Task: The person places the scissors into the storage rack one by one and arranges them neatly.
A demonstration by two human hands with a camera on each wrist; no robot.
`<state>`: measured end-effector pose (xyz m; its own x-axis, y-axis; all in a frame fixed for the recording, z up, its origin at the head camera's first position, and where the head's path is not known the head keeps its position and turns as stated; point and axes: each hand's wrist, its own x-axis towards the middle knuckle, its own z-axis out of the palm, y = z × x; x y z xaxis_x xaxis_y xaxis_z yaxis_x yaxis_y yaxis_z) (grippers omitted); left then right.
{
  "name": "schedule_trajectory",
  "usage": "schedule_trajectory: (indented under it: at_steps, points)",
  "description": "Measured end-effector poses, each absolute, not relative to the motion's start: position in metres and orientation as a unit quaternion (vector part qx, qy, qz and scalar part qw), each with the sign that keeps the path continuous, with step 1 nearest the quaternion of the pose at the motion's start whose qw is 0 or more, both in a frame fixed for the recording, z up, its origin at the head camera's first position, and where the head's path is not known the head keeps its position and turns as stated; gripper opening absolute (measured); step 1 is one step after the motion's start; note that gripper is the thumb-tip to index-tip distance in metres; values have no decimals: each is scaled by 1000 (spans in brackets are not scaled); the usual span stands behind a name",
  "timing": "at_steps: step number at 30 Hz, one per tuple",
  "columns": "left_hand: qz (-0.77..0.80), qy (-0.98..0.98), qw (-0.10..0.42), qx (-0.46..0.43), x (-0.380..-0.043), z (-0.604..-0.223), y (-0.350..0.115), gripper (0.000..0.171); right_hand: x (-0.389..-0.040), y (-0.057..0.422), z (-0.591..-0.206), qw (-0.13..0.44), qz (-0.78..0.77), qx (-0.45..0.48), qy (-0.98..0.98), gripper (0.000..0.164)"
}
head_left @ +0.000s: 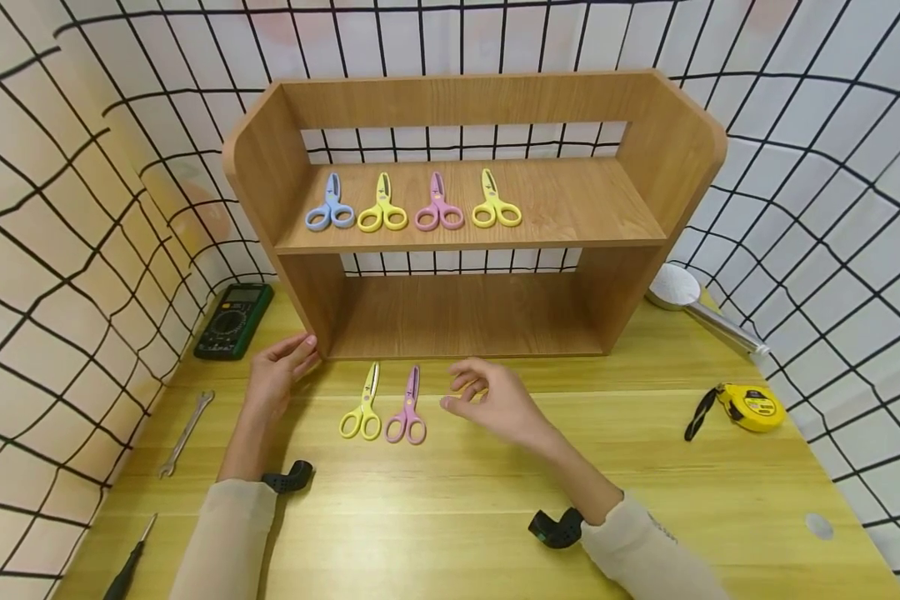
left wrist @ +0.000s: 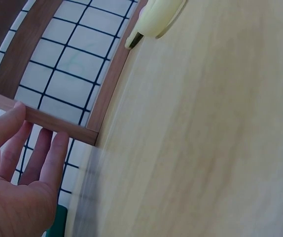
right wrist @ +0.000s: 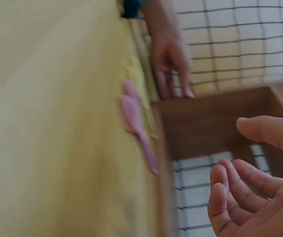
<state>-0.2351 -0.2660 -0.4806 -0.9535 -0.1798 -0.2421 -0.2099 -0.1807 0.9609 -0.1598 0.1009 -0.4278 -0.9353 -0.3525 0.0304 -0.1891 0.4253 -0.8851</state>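
Note:
My left hand (head_left: pixel 273 375) rests against the lower left side panel of a wooden two-tier shelf (head_left: pixel 292 300). In the left wrist view its thumb touches the panel's front edge, and the straight fingers (left wrist: pixel 57 153) lie along the outer side. My right hand (head_left: pixel 495 404) hovers over the table in front of the shelf, loosely curved, holding nothing. To its left lie pink scissors (head_left: pixel 405 417) and, beside them, yellow scissors (head_left: pixel 363 412), blades toward the shelf. On the upper tier stand in a row blue scissors (head_left: pixel 332 204), yellow scissors (head_left: pixel 382 204), pink scissors (head_left: pixel 438 204) and more yellow scissors (head_left: pixel 492 202).
Left of the shelf lie a green multimeter (head_left: pixel 234 321), a wrench (head_left: pixel 187 433) and a screwdriver (head_left: pixel 130 562). On the right are a metal scoop with a long handle (head_left: pixel 708 308) and a yellow tape measure (head_left: pixel 750 407). Black-gridded white cloth (head_left: pixel 832 208) surrounds the table.

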Motion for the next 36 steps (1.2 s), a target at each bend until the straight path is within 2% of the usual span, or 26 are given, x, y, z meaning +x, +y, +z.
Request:
schedule_trajectory:
  at_steps: [7, 17, 26, 31, 36]
  points:
    - [753, 641, 8, -151, -236, -481, -265, 42, -155, 73, -466, 111, -521, -145, 834, 53]
    - [753, 639, 7, -158, -238, -485, -261, 38, -153, 55, -487, 109, -479, -130, 861, 51]
    - [747, 647, 12, -153, -239, -484, -260, 54, -152, 46, -490, 92, -406, -114, 902, 53]
    - [757, 635, 11, -152, -238, -483, -261, 51, -152, 43, -488, 80, -391, -118, 909, 42]
    - [759, 632, 10, -156, -236, -481, -264, 43, -153, 47, -485, 92, -447, -119, 882, 30]
